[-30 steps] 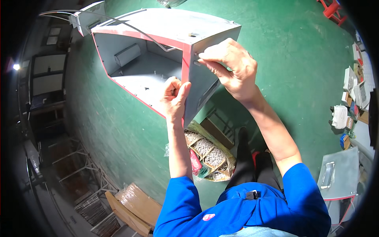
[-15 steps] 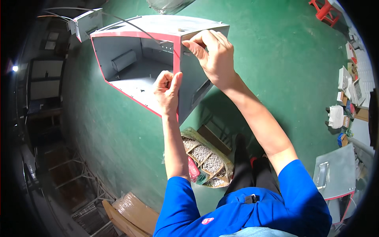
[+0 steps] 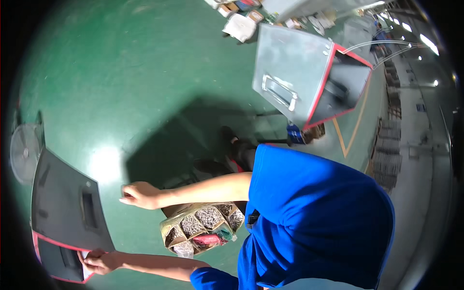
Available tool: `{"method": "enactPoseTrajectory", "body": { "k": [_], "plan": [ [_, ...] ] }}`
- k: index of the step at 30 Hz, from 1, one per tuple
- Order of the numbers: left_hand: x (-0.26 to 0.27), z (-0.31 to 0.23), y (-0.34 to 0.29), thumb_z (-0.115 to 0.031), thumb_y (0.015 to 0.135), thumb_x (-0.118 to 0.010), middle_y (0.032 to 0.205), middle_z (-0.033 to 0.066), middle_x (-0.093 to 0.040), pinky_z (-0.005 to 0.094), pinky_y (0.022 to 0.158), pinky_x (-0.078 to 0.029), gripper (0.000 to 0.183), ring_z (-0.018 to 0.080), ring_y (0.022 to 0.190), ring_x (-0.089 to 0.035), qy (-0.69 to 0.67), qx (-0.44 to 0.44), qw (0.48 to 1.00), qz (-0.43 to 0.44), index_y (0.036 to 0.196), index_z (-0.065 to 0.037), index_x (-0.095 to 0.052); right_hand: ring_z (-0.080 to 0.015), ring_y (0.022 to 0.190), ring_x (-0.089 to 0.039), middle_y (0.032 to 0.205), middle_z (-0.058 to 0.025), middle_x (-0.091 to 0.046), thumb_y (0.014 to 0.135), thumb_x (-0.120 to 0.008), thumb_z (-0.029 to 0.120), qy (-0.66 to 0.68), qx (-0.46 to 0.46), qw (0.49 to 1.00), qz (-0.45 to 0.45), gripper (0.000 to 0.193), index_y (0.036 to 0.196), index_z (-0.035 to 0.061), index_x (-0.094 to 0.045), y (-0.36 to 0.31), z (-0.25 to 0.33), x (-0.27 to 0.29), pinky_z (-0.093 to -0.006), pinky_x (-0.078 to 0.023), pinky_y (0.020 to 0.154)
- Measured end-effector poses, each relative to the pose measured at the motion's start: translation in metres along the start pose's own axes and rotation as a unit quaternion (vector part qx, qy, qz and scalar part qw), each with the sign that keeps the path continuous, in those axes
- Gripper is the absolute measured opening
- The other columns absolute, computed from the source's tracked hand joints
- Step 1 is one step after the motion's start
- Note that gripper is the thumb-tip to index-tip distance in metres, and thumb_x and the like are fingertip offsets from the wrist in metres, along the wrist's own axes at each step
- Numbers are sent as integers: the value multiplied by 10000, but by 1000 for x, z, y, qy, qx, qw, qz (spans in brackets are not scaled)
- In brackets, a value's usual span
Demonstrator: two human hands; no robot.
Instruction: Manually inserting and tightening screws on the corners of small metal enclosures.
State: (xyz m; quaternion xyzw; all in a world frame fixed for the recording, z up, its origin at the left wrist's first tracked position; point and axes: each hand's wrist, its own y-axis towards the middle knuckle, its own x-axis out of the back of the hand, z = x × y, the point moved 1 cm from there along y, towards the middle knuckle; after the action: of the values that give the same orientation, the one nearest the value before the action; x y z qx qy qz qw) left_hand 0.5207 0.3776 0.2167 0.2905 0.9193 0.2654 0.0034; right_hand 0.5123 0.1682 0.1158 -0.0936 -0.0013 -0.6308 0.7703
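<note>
Head view: metal box (image 3: pixel 63 198) at the lower left, grey, tilted, dark side panel facing up, red trim (image 3: pixel 58 242) along the edge of its opening. Slot (image 3: pixel 89 209) in that panel. Left hand (image 3: pixel 100 262) at the box's near lower corner, fingers folded over the trimmed edge, closed on it; the corner is dim and bent by the lens, so the thumb's exact place is hard to tell. Right hand (image 3: pixel 142 195) in the air, just beside the box and apart from it, over the green floor (image 3: pixel 121 72); fingers curled, tips pressed together. Dark spot at those tips, small part or shadow, cannot tell which. Carton (image 3: pixel 166 226) on the floor below the right forearm, split into compartments of small metallic pieces, with a red packet (image 3: pixel 208 240) and a green bag (image 3: pixel 224 233) in it. Round fan (image 3: pixel 26 152) behind the box at the far left. Second box (image 3: pixel 295 67) at upper right, well apart from both hands, grey with red edging, handle (image 3: pixel 280 92) on its face. White bag (image 3: pixel 240 27) on the floor near the top edge.
</note>
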Motion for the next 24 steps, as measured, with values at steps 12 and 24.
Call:
{"method": "enactPoseTrajectory", "body": {
  "k": [12, 24],
  "plan": [
    [67, 0, -489, -740, 796, -413, 713, 181, -663, 449, 611, -534, 735, 350, 669, -671, 336, -128, 435, 825, 818, -47, -658, -311, 848, -670, 944, -89, -695, 850, -575, 323, -596, -367, 569, 431, 310, 1005, 89, -708, -349, -180, 290, -482, -509, 619],
    [177, 2, -577, -349, 766, -722, 1112, 52, -636, 322, 917, -427, 488, 172, 1013, -563, -165, 392, 115, 898, 1118, -23, -634, -141, 441, -453, 525, -18, -492, 822, -528, 195, -129, -384, 672, 619, 252, 611, 60, -559, -442, -158, 396, -308, -406, 432]
  ]
}}
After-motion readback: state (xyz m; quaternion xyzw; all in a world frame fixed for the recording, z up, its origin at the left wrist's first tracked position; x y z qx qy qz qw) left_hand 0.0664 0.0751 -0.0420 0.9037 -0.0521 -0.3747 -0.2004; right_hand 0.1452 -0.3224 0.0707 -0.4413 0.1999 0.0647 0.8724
